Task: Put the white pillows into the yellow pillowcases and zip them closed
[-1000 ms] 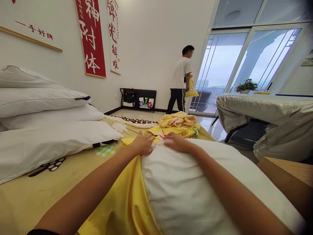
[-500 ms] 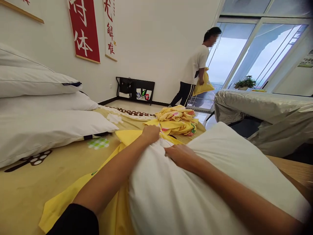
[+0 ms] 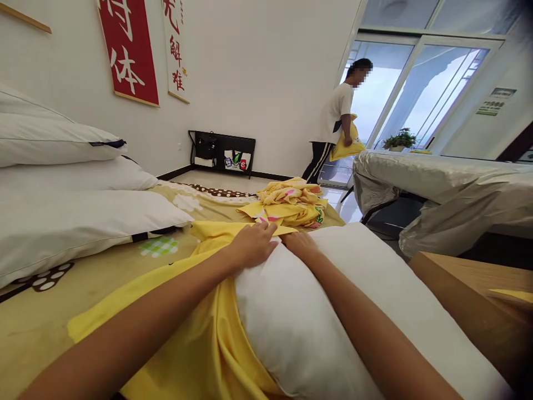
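Observation:
A white pillow (image 3: pixel 300 311) lies in front of me, its far end bunched at the mouth of a yellow pillowcase (image 3: pixel 200 339). My left hand (image 3: pixel 255 244) is curled over the pillowcase's edge, the thumb toward the white fabric. Close beside it, my right hand (image 3: pixel 300 244) is closed on the pillow's far end, its fingertips hidden at the yellow edge. The pillowcase spreads over the bed to the left of the pillow, under my left forearm.
Several white pillows (image 3: pixel 83 222) are stacked on the left of the patterned bed (image 3: pixel 33 328). Beyond my hands lies a heap of yellow bedding (image 3: pixel 291 203). A wooden surface (image 3: pixel 466 272) and plastic-covered furniture (image 3: pixel 433 175) stand right. A person (image 3: pixel 333 116) carries a yellow pillow (image 3: pixel 348 145) near the window.
My hands have shifted slightly toward the far edge of the pillow, and the left fingers have loosened from a fist. The view has turned right. The person still holds the yellow pillow.

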`<state>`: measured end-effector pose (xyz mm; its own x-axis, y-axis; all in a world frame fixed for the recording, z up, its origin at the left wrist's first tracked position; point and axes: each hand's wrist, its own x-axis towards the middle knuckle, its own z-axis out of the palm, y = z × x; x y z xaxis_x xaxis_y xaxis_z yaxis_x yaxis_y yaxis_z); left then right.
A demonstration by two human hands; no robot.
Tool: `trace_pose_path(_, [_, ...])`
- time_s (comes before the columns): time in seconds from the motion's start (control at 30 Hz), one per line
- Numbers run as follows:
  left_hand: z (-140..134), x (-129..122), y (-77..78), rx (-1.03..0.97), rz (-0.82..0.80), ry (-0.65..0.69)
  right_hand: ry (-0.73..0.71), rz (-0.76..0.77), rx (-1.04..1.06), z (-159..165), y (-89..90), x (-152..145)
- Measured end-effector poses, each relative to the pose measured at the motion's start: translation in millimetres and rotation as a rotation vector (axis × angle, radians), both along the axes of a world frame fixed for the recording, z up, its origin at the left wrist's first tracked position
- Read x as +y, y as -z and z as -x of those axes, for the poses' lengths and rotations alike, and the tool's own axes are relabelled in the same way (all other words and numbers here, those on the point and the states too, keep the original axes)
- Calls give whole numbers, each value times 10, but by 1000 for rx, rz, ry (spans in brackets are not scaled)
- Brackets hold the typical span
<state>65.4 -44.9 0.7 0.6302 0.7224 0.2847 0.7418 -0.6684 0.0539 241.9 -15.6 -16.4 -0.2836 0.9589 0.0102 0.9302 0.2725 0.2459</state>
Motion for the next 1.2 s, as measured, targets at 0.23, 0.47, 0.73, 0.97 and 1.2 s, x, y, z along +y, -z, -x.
trace_pose_path(0.23, [698,-287,526,-61,205,-90,-104,-8,103,-28,-337,-667])
trace_pose_path(0.47, [580,-417,609,-395,-236,46,-628,-50,296,215,381,-2114])
trace_pose_path(0.73, [869,-1006,653,-14,-53,545,-546,183,328,94,351,-1798])
trace_pose_path(0.97, [883,-1021,555,59,-45,431,-535,175,265,119,139,-1838])
trace_pose_path(1.2, [29,-1525,488,122,-143,359,-405,-40,84,262,588,-1438])
